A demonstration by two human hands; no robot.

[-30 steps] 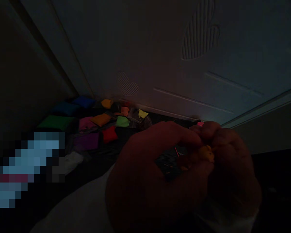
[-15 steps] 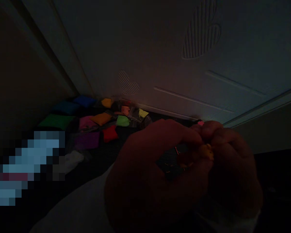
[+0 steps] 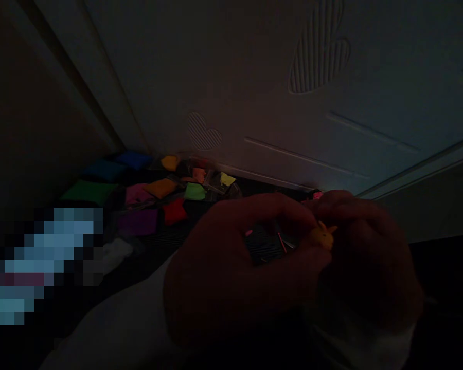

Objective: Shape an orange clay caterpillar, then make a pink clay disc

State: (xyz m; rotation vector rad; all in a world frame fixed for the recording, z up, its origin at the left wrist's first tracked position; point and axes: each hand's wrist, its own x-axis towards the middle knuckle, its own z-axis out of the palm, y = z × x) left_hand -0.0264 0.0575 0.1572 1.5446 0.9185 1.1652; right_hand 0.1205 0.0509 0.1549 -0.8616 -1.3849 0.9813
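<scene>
The scene is very dark. Both my hands are raised close to the camera, low in the centre. My left hand [image 3: 231, 272] curls round from the left, its thumb and fingers pinching a small yellow lump [image 3: 321, 237] with little points, like soft clay. My right hand [image 3: 370, 262] closes on the same lump from the right, fingers bent over it. A thin pink stick [image 3: 281, 242] lies on the dark surface behind my fingers. White sleeves cover both wrists.
Several small coloured packets lie on the dark floor at the left, among them a red packet [image 3: 173, 211], a green packet [image 3: 195, 192] and a purple packet [image 3: 138, 221]. A pale panelled door [image 3: 293, 103] with heart shapes rises behind. A pixelated patch sits at lower left.
My fingers have shifted round the yellow lump, which now shows more and sits slightly higher. The hands stay in the same place.
</scene>
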